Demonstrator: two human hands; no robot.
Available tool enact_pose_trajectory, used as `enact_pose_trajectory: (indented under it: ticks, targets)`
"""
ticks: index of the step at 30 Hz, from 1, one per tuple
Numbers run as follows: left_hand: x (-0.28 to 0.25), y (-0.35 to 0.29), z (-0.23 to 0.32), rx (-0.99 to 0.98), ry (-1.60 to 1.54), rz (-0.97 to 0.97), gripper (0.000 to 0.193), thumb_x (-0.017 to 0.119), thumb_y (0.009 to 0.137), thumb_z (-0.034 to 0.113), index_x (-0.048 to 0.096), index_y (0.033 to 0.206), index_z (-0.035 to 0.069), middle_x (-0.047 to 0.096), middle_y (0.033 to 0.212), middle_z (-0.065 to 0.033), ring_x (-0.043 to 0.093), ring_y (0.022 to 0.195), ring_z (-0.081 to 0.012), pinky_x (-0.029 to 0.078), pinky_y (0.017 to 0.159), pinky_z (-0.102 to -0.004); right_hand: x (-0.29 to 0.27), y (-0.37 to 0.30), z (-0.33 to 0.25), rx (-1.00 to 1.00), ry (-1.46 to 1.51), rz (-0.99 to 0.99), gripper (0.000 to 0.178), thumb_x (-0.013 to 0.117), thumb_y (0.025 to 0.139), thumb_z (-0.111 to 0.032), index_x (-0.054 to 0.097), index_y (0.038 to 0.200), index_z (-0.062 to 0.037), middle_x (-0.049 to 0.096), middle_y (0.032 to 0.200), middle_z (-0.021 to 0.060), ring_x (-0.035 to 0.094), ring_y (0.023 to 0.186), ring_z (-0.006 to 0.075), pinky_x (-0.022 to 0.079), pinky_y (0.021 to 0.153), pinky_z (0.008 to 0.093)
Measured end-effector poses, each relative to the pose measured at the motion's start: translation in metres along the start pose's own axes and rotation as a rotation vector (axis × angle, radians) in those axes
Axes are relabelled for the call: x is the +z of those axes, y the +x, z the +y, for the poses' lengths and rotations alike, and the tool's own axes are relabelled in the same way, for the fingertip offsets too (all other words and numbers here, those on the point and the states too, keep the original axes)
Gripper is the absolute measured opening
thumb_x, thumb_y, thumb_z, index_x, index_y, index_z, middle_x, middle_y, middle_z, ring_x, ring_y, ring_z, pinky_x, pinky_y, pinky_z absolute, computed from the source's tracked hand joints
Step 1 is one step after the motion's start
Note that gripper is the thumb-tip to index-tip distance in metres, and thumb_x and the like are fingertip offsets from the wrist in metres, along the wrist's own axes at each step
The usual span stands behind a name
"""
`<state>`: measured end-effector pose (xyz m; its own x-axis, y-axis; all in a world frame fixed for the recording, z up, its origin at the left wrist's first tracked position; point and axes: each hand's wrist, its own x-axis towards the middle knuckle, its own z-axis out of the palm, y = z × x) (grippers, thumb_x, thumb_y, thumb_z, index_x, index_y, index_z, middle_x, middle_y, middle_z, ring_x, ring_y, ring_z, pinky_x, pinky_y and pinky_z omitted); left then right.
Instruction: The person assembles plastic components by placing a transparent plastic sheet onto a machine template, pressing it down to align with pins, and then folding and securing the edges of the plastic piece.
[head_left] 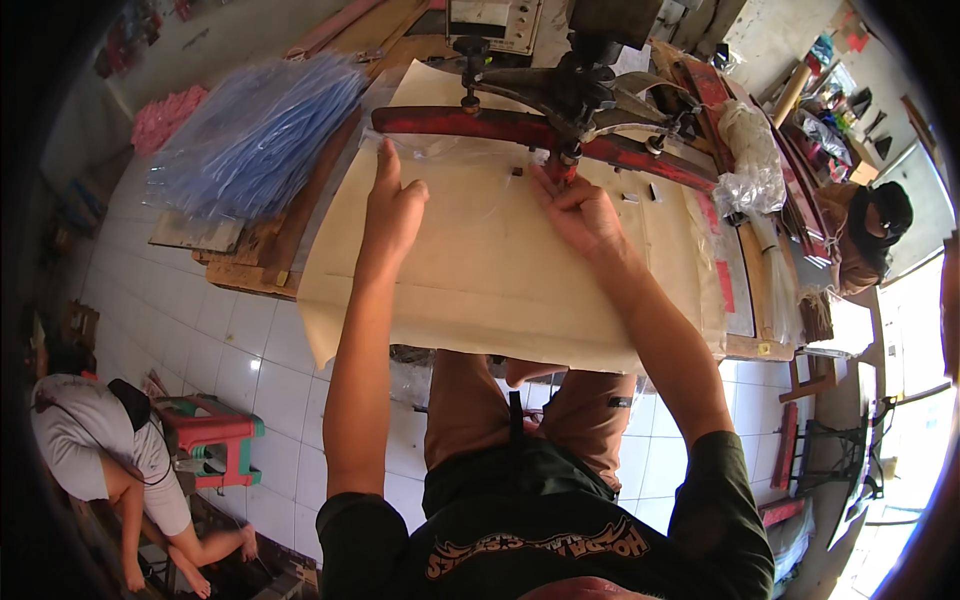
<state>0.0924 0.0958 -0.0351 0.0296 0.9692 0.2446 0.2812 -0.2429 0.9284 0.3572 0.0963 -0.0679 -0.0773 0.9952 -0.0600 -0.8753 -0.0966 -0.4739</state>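
A long dark-red pressing bar (470, 123) hangs across the far side of a tan sheet (470, 270) that covers the work table. Thin clear plastic sheeting (455, 150) lies just in front of the bar, its outline hard to make out. My left hand (394, 215) is at the bar's left end, one finger stretched toward it and the thumb apart, resting at the plastic's edge. Near the bar's middle, by a small red part, my right hand (583, 215) has its fingers curled, seemingly pinching the plastic; its fingertips are partly hidden. Small dark blocks (517, 172) lie between my hands.
A stack of bluish clear plastic sleeves (265, 135) lies at the table's left. The press's metal arms (580, 95) rise behind the bar. Bundled clear plastic (750, 160) is at the right. One person (110, 440) sits lower left beside a red-green stool (215, 440); another (868, 230) is far right.
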Motion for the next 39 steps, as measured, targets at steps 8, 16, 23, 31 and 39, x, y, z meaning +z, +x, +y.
enact_pose_trajectory:
  ticks: [8,16,23,31,39]
  targets:
    - [-0.026,-0.005,-0.026,-0.039,-0.042,0.073,0.078,0.047,0.082,0.011,0.017,0.152,-0.005,0.019,0.16,-0.0228,0.019,0.149,-0.0273,0.017,0.118,-0.0311,0.015,-0.012,0.014,0.142,0.007,-0.044,0.076,0.038,0.058,0.022,0.04,0.132,0.0055,0.038,0.142,0.0138,0.032,0.142,0.0305,0.028,0.116,0.0421]
    - [-0.044,-0.016,-0.027,-0.099,-0.023,0.173,0.075,0.047,0.083,0.01,0.022,0.152,-0.003,0.028,0.157,-0.0221,0.029,0.145,-0.0271,0.023,0.115,-0.0306,0.031,-0.038,0.026,0.209,-0.276,-0.181,0.096,0.048,0.063,0.016,0.011,0.152,0.0082,0.015,0.16,0.0187,0.024,0.146,0.0304,0.023,0.119,0.0424]
    - [-0.061,-0.044,-0.022,-0.093,0.025,0.236,0.067,0.045,0.087,0.011,0.028,0.151,-0.003,0.031,0.157,-0.0203,0.03,0.145,-0.0279,0.022,0.116,-0.0341,0.044,-0.072,0.036,0.233,-0.366,-0.269,0.091,0.053,0.075,0.011,0.005,0.152,0.0089,0.013,0.16,0.0198,0.022,0.147,0.03,0.028,0.115,0.0361]
    - [-0.053,-0.119,-0.013,-0.003,-0.059,0.425,0.063,0.048,0.088,0.011,0.036,0.148,-0.003,0.04,0.151,-0.0223,0.037,0.141,-0.029,0.026,0.115,-0.0376,0.045,-0.131,0.042,0.324,-0.391,-0.234,0.08,0.053,0.083,0.005,0.01,0.151,0.0102,0.017,0.159,0.0219,0.02,0.148,0.0314,0.022,0.119,0.0402]
    - [-0.062,-0.204,-0.029,0.099,-0.217,0.657,0.037,0.054,0.091,0.011,0.048,0.125,-0.001,0.056,0.127,-0.0237,0.062,0.113,-0.034,0.044,0.104,-0.0451,0.044,-0.203,0.059,0.332,-0.526,-0.236,0.062,0.047,0.097,0.001,0.017,0.151,0.0077,0.026,0.157,0.0176,0.029,0.145,0.0293,0.025,0.117,0.0372]
